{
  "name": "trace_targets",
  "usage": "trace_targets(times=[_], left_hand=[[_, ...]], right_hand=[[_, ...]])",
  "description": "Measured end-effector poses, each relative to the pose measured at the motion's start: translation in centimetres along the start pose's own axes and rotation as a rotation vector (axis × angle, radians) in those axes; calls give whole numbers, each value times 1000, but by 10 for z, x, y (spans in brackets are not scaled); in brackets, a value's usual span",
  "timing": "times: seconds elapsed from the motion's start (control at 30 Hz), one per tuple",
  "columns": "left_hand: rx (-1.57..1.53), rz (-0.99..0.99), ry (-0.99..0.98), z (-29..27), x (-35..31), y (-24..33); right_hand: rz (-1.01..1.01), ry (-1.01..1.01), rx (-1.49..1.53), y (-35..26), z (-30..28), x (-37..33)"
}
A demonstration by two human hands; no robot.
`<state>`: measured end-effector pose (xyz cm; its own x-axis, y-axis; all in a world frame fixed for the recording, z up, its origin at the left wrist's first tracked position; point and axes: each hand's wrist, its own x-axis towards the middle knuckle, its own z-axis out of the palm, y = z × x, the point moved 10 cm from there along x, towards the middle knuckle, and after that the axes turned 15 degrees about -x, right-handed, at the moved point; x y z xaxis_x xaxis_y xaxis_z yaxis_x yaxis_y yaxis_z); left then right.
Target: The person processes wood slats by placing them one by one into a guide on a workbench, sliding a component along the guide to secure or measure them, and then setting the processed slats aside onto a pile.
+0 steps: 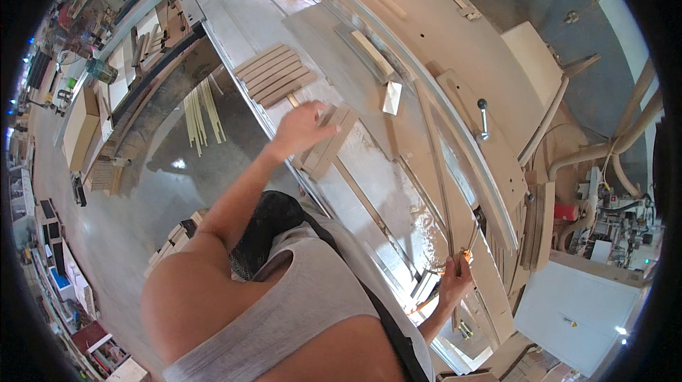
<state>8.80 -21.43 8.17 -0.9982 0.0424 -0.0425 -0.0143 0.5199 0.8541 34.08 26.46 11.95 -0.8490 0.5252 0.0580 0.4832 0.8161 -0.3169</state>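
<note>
My left hand (302, 128) is over the near side of the metal machine table, thumb held away from the fingers. Just under and beside it lies a small group of wooden blocks (328, 146); whether the hand touches them I cannot tell. Beyond that hand, several wooden slats (273, 73) sit side by side. At the lower right my right hand (455, 288) has its fingers closed beside the end of a long thin wooden strip (435, 162). Something small and orange (466, 255) shows at its fingertips, too small to name.
A long metal fence (490, 201) curves along the table, with a light wood piece (373, 54) and a white block (391, 98) near it. A crank handle (484, 121) stands beyond. Thin sticks (202, 116) lie left, a white cabinet (568, 311) stands right.
</note>
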Motion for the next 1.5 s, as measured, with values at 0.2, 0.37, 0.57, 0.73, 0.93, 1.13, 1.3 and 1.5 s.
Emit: trace_targets(times=[0.2,0.37,0.57,0.73,0.93,1.13,1.3,1.5], left_hand=[[208,-79,33,36,-22,-9],[223,-20,197,28,-19,-5],[219,135,266,39,-2,58],[-207,127,76,164,65,51],[-357,-330,420,261,135,-31],[-411,-325,469,267,122,14],[-899,-329,256,302,118,41],[-1172,-439,250,291,123,51]], right_hand=[[-18,-63,14,43,5,-2],[15,-119,9,67,-5,-2],[24,-46,15,117,-13,-6],[45,-53,27,138,-17,1],[9,-46,-46,141,-29,1],[79,-116,-116,158,-22,-8],[109,-96,-71,155,-24,4],[11,-109,-240,132,-35,40]])
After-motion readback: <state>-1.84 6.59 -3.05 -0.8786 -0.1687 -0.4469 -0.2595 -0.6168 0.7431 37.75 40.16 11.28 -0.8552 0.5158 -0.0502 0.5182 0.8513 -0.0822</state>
